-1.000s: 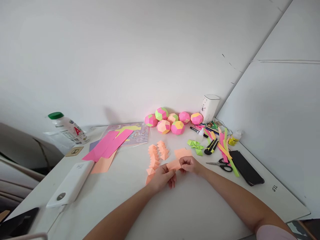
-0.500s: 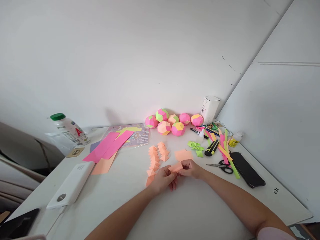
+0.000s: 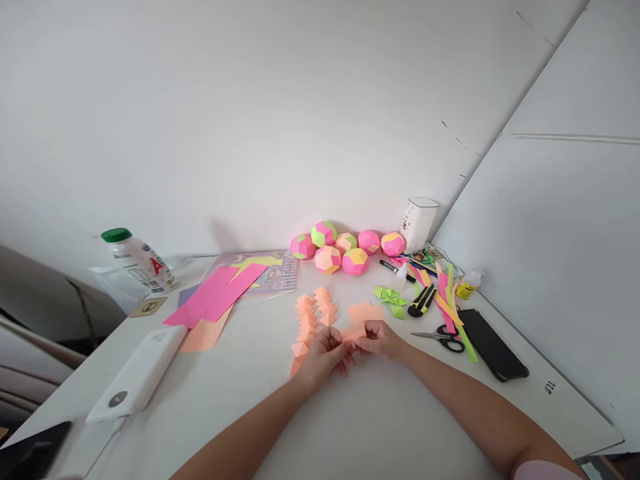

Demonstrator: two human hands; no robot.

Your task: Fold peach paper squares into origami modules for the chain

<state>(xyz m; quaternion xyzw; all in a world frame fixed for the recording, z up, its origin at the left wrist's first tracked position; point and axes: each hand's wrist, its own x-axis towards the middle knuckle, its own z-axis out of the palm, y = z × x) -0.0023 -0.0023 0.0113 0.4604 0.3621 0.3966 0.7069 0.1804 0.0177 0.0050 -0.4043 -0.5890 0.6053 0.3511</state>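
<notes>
A small folded piece of peach paper (image 3: 354,333) is held over the table between my hands. My left hand (image 3: 327,357) pinches its left end, with the lower fingers curled underneath. At the right end, my right hand (image 3: 383,340) grips it between thumb and fingers. Just behind it lie flat peach paper squares (image 3: 365,312). Folded peach paper units (image 3: 307,317) stand in two overlapping rows beyond my left hand. Green folded units (image 3: 391,300) lie past my right hand. Several faceted paper balls (image 3: 327,259) in pink, peach, green and yellow rest against the wall.
Scissors (image 3: 443,337), a box cutter (image 3: 423,300), paper strips (image 3: 450,293), a glue bottle (image 3: 469,283) and a black phone (image 3: 493,343) lie at right. Pink sheets (image 3: 215,293), a white power bank (image 3: 140,373) and a green-capped bottle (image 3: 140,260) are at left.
My left fingers have shifted slightly up along the peach paper, which now sits more level. My right hand stays nearly in place. The camera view has tilted a little.
</notes>
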